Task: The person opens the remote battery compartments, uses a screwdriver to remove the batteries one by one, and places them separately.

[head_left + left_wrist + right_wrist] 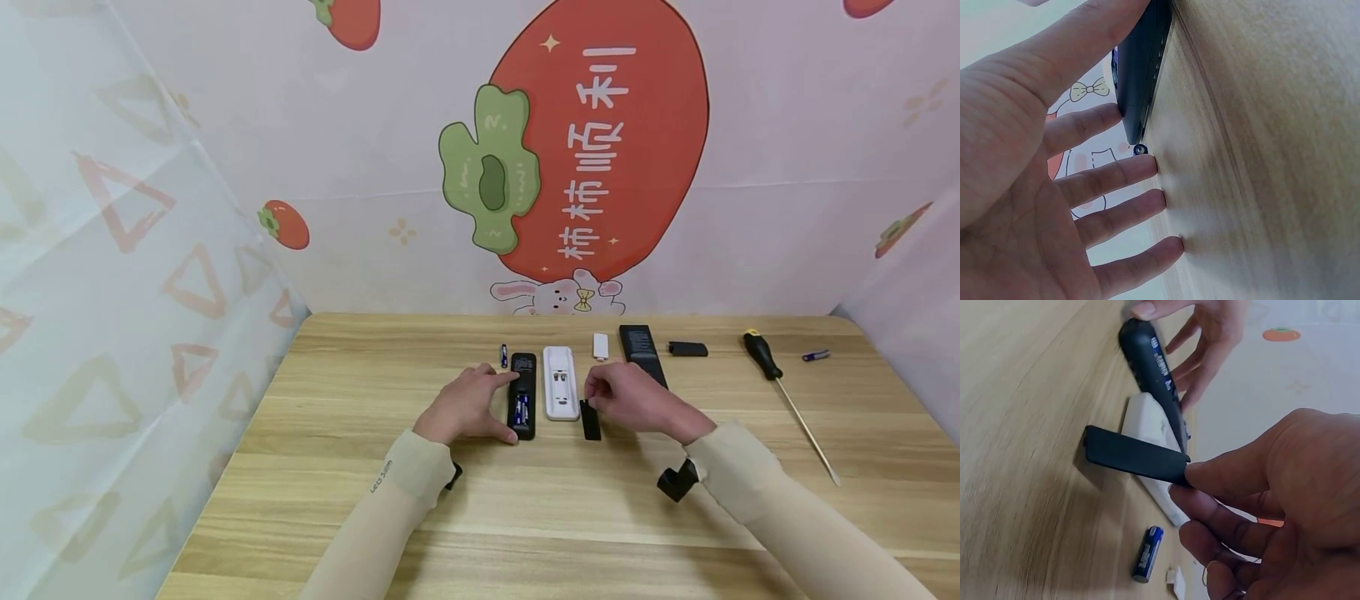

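Observation:
A black remote control [524, 385] lies back side up, batteries [521, 409] showing in its uncovered compartment. The fingers of my left hand [467, 403] are spread along its left side; thumb and index fingertip touch it, and the other fingertips reach the tabletop in the left wrist view. Between thumb and fingers, my right hand [630, 396] pinches one end of a thin black battery cover [1135, 456], raised and tilted in the right wrist view. Beside the black remote lies a white remote control [560, 404] with its compartment uncovered. A blue battery [1147, 554] lies near it.
Along the back lie a battery [503, 357], a white cover [601, 346], another black remote [640, 348] and a small black piece [687, 348]. A screwdriver [765, 354] and another battery [816, 355] are on the right. A printed cloth backdrop [375, 250] stands behind the table.

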The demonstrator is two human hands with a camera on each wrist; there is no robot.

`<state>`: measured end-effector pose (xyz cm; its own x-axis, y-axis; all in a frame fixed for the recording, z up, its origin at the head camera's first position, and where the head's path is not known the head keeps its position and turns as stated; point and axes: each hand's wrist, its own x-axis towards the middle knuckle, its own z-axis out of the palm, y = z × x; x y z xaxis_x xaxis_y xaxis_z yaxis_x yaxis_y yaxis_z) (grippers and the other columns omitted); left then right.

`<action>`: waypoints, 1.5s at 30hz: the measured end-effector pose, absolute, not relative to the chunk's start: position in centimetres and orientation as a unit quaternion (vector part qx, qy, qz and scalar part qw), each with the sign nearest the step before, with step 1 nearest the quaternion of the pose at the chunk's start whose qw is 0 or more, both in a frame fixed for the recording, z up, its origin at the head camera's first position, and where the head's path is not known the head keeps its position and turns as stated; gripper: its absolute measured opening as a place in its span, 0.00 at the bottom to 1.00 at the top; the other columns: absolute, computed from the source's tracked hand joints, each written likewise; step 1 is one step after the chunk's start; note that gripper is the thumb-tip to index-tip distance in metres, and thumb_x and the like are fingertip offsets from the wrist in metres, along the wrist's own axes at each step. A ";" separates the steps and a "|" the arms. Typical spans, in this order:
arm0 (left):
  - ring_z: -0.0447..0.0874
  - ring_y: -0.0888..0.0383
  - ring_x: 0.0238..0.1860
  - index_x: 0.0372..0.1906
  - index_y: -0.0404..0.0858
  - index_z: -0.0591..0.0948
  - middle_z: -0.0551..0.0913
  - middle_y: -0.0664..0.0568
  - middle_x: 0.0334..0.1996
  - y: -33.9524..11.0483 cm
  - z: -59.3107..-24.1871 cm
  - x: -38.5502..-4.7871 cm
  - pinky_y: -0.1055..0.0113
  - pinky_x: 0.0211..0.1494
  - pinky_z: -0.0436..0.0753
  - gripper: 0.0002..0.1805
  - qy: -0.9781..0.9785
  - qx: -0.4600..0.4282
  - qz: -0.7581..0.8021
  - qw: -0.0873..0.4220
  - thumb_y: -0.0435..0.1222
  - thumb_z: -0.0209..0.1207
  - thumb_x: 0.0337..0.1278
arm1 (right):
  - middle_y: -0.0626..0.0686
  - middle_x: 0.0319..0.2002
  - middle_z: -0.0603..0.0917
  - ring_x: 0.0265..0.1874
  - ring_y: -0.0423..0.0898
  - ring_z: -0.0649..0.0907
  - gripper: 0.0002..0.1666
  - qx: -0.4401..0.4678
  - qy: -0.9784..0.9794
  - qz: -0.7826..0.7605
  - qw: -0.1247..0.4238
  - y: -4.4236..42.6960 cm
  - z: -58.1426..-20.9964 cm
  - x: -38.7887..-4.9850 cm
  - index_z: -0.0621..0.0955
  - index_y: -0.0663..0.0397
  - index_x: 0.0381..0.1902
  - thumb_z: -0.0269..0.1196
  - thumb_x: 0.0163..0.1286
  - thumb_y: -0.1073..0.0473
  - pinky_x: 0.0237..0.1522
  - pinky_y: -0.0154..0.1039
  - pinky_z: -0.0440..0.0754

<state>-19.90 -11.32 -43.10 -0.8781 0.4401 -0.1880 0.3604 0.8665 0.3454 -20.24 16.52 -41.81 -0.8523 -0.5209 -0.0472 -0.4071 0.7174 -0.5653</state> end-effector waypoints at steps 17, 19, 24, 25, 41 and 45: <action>0.72 0.45 0.64 0.76 0.49 0.69 0.74 0.45 0.65 -11.3 -42.9 -19.9 0.48 0.62 0.76 0.55 0.958 0.207 0.152 0.130 0.56 0.80 0.38 | 0.44 0.26 0.79 0.26 0.40 0.75 0.06 -0.259 0.935 -0.229 0.075 16.9 -42.1 -20.0 0.81 0.51 0.31 0.67 0.66 0.66 0.31 0.38 0.75; 0.72 0.45 0.64 0.76 0.49 0.69 0.74 0.45 0.65 -11.3 -42.9 -19.9 0.48 0.62 0.76 0.55 0.958 0.207 0.152 0.130 0.56 0.80 0.38 | 0.44 0.26 0.78 0.25 0.40 0.74 0.07 -0.260 0.936 -0.226 0.072 16.8 -42.2 -20.0 0.81 0.51 0.30 0.67 0.66 0.66 0.30 0.38 0.74; 0.71 0.45 0.65 0.76 0.49 0.69 0.73 0.45 0.66 -11.3 -43.0 -19.9 0.47 0.62 0.76 0.54 0.958 0.207 0.150 0.127 0.56 0.80 0.38 | 0.44 0.26 0.78 0.25 0.40 0.74 0.07 -0.259 0.938 -0.223 0.063 16.7 -42.3 -19.9 0.81 0.49 0.30 0.68 0.66 0.65 0.30 0.38 0.74; 0.71 0.45 0.65 0.76 0.49 0.69 0.73 0.45 0.66 -11.3 -43.0 -19.9 0.47 0.62 0.76 0.54 0.958 0.207 0.150 0.127 0.56 0.80 0.38 | 0.44 0.26 0.78 0.25 0.40 0.74 0.07 -0.258 0.938 -0.223 0.063 16.7 -42.3 -19.9 0.81 0.50 0.30 0.68 0.67 0.65 0.30 0.38 0.74; 0.71 0.44 0.64 0.76 0.49 0.70 0.74 0.44 0.65 -11.2 -43.0 -19.9 0.47 0.62 0.77 0.55 0.958 0.207 0.151 0.131 0.56 0.80 0.38 | 0.44 0.29 0.81 0.30 0.40 0.78 0.06 -0.252 0.940 -0.225 0.053 17.7 -41.6 -19.9 0.82 0.50 0.31 0.69 0.65 0.65 0.36 0.40 0.79; 0.71 0.44 0.65 0.76 0.49 0.70 0.73 0.45 0.65 -11.2 -43.0 -19.9 0.47 0.62 0.76 0.55 0.958 0.205 0.151 0.132 0.56 0.80 0.38 | 0.44 0.30 0.81 0.31 0.41 0.79 0.06 -0.251 0.942 -0.217 0.051 18.1 -41.2 -20.1 0.82 0.50 0.31 0.70 0.65 0.63 0.37 0.41 0.79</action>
<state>-19.88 -11.22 -42.95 -0.8807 0.4332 -0.1917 0.3533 0.8702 0.3433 -20.10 18.14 -41.17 -0.8686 -0.4954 0.0138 -0.4515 0.7795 -0.4342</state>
